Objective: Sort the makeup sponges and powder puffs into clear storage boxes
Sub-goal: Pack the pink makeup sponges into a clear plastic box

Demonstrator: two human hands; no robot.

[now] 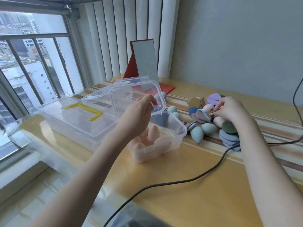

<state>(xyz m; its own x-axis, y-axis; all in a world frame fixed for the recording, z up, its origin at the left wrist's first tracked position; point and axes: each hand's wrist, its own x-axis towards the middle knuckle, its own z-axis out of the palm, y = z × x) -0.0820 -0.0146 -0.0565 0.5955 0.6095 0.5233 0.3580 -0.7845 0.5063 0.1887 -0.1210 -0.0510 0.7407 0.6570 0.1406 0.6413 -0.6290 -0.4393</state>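
A small clear box [173, 145] stands mid-table with several pink egg sponges [153, 136] inside. My left hand [139, 112] holds its clear lid [131, 94] tilted up over the box, fingers curled on the lid's near edge. To the right lies a heap of sponges and puffs [211, 120]: teal egg sponges [197, 133], mauve, blue and purple flat puffs. My right hand [229, 108] rests on this heap, its fingertips pinching a mauve puff [203, 116]. A stack of grey-blue puffs [228, 140] topped by a dark green puff sits under my right wrist.
A larger clear box with a yellow handle [82, 110] stands shut at the left by the window. A red folding mirror [144, 63] stands at the back. A black cable [188, 181] runs across the yellow table's front and right.
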